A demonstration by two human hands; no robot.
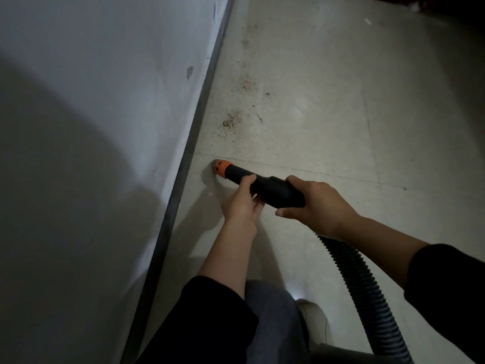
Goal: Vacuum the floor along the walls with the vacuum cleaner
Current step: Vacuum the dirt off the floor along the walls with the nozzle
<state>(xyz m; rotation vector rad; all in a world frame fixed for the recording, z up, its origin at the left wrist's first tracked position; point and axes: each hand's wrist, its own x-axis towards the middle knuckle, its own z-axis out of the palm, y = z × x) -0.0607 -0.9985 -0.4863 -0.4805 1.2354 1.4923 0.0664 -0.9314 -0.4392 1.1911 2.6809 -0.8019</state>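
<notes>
A black vacuum nozzle [265, 185] with an orange tip [221, 168] lies low over the pale tiled floor [328, 114], its tip close to the dark baseboard [199, 122] of the white wall [91, 101]. My left hand [242, 203] grips the nozzle near its front from below. My right hand [319, 206] grips the rear of the nozzle, where the ribbed black hose [364, 292] runs back toward the lower right. Patches of brown dirt [232, 122] lie on the floor ahead of the tip, along the wall.
My knee in grey trousers [273, 319] and a light shoe [313, 319] are at the bottom. A dark object fills the top right corner [459, 6]. A tile joint [315, 170] crosses the floor just beyond the nozzle.
</notes>
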